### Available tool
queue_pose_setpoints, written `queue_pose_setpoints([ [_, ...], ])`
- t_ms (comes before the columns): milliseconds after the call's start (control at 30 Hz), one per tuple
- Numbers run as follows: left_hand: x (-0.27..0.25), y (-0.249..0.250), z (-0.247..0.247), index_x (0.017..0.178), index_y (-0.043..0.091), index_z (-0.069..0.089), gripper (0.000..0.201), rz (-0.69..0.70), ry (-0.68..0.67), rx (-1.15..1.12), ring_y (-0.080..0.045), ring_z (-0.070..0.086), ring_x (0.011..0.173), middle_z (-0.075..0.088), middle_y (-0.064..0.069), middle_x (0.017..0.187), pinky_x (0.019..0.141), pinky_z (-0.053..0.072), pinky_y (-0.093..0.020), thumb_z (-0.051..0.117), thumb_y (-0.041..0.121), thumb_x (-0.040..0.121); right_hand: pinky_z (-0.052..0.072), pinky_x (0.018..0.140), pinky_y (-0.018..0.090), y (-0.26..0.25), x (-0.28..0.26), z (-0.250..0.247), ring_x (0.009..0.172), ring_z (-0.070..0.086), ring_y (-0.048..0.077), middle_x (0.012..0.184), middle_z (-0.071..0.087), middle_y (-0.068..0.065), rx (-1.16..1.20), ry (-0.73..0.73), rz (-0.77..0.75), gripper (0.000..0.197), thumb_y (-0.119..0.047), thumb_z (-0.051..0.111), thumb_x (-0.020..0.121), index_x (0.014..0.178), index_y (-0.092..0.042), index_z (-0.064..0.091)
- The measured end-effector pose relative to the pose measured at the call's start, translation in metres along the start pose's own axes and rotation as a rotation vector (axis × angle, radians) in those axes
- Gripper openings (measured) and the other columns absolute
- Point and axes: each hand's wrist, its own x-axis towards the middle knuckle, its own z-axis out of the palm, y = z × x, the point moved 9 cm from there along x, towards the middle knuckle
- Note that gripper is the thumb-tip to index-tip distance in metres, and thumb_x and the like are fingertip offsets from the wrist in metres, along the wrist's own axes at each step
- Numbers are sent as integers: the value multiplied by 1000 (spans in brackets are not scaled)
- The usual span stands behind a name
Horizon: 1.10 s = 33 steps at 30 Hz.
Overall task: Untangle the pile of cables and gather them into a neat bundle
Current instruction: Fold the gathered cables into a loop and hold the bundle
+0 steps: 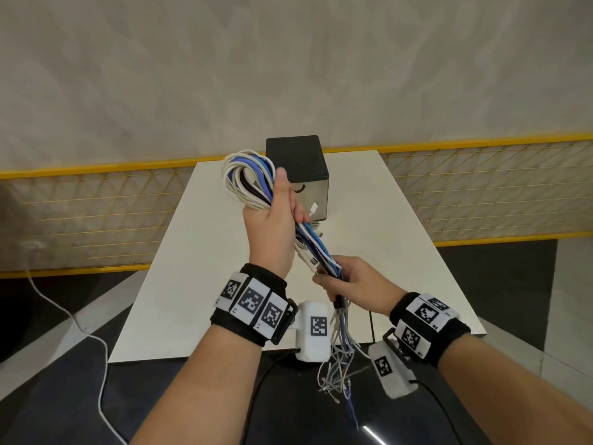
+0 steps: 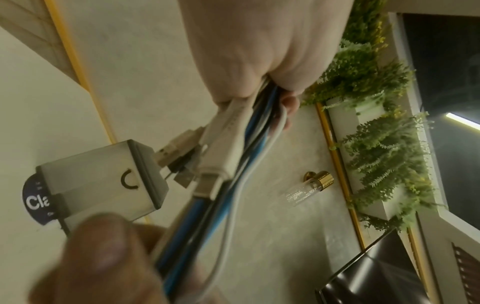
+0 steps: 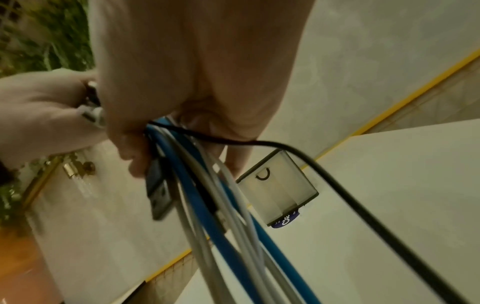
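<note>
A bundle of white, blue and black cables (image 1: 248, 181) is held up above the white table (image 1: 205, 284). My left hand (image 1: 277, 216) grips the looped upper part of the cables (image 2: 233, 164), whose white USB plugs stick out below the palm. My right hand (image 1: 346, 281) grips the same cables (image 3: 207, 205) lower down, near the front of the table. Loose cable ends (image 1: 340, 361) hang below the right hand, past the table's front edge. A black plug (image 3: 158, 197) dangles beside the right fingers.
A black-topped box (image 1: 298, 175) with clear sides stands at the far middle of the table. Yellow-railed mesh fencing (image 1: 96, 200) runs behind the table. A white cord (image 1: 80, 329) trails on the dark floor at the left.
</note>
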Motion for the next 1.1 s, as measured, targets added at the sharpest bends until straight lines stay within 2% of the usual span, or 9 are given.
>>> queue_pose_setpoints([
  [167,4,3,-9,75,18,54,29,23,25,19,-11,37,45,36,3,54,50,41,-25,52,29,101,47,93,26,-1,-2,7,106,64,15,95,72,1,152,-143,-11,24,-22,54,95,115,-10,59],
  [267,8,3,-18,75,18,58,28,46,22,129,-11,39,44,40,6,49,50,41,-26,54,30,100,48,75,41,5,-2,-6,69,65,20,64,53,1,344,-41,23,18,-26,54,94,98,-10,60],
  [333,12,-6,-24,73,17,60,29,47,-5,297,-11,42,43,43,6,47,50,44,-27,59,33,97,33,53,31,10,0,-20,49,36,13,59,37,-2,373,45,78,18,-22,55,95,96,-6,62],
  [400,15,-19,-28,70,18,59,29,26,-69,490,-10,46,45,47,8,47,55,54,-36,65,35,92,23,45,23,4,3,-28,48,27,10,59,36,-2,187,40,104,22,-22,57,95,96,-1,64],
  [500,11,-38,-21,80,17,67,19,-25,-230,655,-16,60,58,64,4,60,70,60,-49,74,35,85,31,46,17,-18,10,-27,45,38,5,58,49,-1,-294,-31,7,32,-33,63,90,87,-2,65],
  [700,-17,-72,1,93,26,70,38,-212,-677,788,4,63,68,69,19,69,65,48,-14,92,31,63,43,62,30,-29,22,-14,63,53,19,70,62,11,-643,-142,-52,24,-26,70,83,77,-3,64],
  [833,-27,-82,6,97,22,69,38,-257,-823,835,1,68,78,73,13,81,67,49,-10,90,16,65,44,53,23,-31,19,-18,52,50,7,68,61,9,-384,-162,94,14,-7,65,81,95,-2,68],
  [967,-20,-90,2,93,14,71,24,-232,-760,950,-16,70,77,73,-3,82,73,56,-26,81,15,71,41,55,27,-23,10,-26,58,47,16,78,56,21,40,-139,270,52,7,64,80,122,-12,40],
  [1100,-21,-90,2,83,13,69,6,-188,-678,944,-15,64,67,68,0,70,69,52,-33,73,16,79,50,67,33,-15,6,-39,71,59,24,93,63,27,59,-37,230,56,3,67,80,122,-16,34],
])
